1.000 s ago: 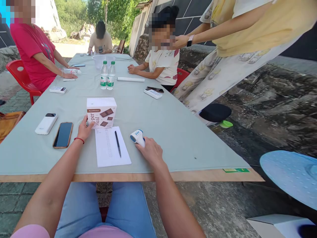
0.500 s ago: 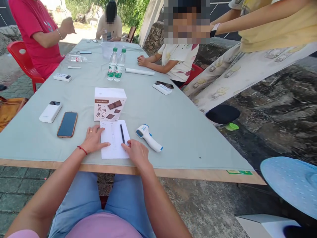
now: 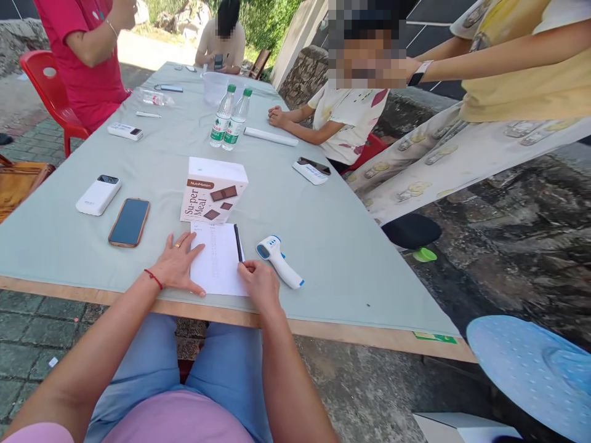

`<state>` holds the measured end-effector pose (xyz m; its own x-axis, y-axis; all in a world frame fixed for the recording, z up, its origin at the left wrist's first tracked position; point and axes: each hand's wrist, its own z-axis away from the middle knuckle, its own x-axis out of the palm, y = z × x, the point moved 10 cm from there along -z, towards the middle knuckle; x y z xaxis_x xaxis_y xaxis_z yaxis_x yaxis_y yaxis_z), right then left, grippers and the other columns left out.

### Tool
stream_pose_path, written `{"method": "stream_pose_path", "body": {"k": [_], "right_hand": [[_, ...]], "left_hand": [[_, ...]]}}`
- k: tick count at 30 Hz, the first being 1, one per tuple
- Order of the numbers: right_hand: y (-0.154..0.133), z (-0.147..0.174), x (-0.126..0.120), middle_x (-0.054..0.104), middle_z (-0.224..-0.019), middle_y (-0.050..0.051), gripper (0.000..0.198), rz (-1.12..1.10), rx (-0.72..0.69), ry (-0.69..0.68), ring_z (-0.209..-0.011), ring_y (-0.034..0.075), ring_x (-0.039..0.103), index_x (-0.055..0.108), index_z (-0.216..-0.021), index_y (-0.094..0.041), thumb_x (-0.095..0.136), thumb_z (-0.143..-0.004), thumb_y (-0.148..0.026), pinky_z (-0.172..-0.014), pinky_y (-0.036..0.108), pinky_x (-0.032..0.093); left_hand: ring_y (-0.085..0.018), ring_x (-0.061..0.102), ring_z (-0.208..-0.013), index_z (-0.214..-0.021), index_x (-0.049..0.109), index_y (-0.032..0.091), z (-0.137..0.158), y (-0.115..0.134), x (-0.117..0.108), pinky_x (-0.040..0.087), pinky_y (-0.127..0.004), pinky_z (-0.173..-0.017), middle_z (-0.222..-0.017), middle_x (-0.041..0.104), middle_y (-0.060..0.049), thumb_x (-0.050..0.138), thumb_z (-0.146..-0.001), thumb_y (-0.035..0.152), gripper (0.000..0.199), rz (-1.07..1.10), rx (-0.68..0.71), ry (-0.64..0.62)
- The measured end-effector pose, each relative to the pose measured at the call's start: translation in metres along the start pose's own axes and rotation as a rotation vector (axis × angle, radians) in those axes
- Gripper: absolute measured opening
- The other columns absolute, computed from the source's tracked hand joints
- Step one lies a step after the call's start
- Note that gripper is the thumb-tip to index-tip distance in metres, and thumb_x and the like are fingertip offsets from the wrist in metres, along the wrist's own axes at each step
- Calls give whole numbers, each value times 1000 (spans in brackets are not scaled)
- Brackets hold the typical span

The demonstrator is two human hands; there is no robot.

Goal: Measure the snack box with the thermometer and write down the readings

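Observation:
A white sheet of paper (image 3: 219, 258) with rows of small writing lies near the table's front edge. My left hand (image 3: 178, 264) rests with spread fingers on its left side, thumb near the lower edge. At the sheet's right side my right hand (image 3: 261, 282) is closed, finger and thumb pinched at the lower end of a black pen (image 3: 238, 242). Directly behind the paper stands a white and brown "Super Meal" box (image 3: 215, 192). Just right of my right hand lies a white and blue infrared thermometer (image 3: 279, 261).
Left of the box are a phone (image 3: 130, 222) and a white power bank (image 3: 98, 195). Two water bottles (image 3: 229, 120) stand farther back. Another power bank with a phone (image 3: 311, 170) lies at the right. Several people are around the table (image 3: 346, 258).
My right finger and thumb have closed on the pen's lower end, and the pen has shifted slightly. The left hand's fingers have spread wider on the paper. The view has tilted a little.

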<state>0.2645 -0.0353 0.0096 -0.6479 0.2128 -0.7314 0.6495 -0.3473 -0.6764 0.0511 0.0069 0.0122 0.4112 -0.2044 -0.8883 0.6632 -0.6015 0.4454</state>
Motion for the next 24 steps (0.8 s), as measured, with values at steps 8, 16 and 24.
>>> {"method": "stream_pose_path", "body": {"k": [8,16,24], "right_hand": [[-10,28,6,60,-53,-2,23,-784,-115,45,-49,15,54,59,-69,-21,65,-65,-43,-51,28,45],[-12,45,24,69,-71,1,24,-657,-189,-42,-65,18,60,69,-80,-20,62,-68,-39,-66,33,51],[-11,48,27,61,-60,-1,23,-554,-169,-12,-58,17,54,61,-68,-21,60,-66,-44,-58,31,46]], "left_hand": [[-49,26,-149,-138,60,24,0,9,-5,0,-68,-119,-154,46,-20,85,-47,70,105,133,50,41],[-44,44,-140,-109,73,28,1,3,-10,5,-63,-122,-136,64,-14,88,-48,64,72,367,41,209],[-44,44,-139,-108,72,27,-1,1,-4,4,-61,-122,-137,63,-14,90,-47,59,71,353,32,200]]}}
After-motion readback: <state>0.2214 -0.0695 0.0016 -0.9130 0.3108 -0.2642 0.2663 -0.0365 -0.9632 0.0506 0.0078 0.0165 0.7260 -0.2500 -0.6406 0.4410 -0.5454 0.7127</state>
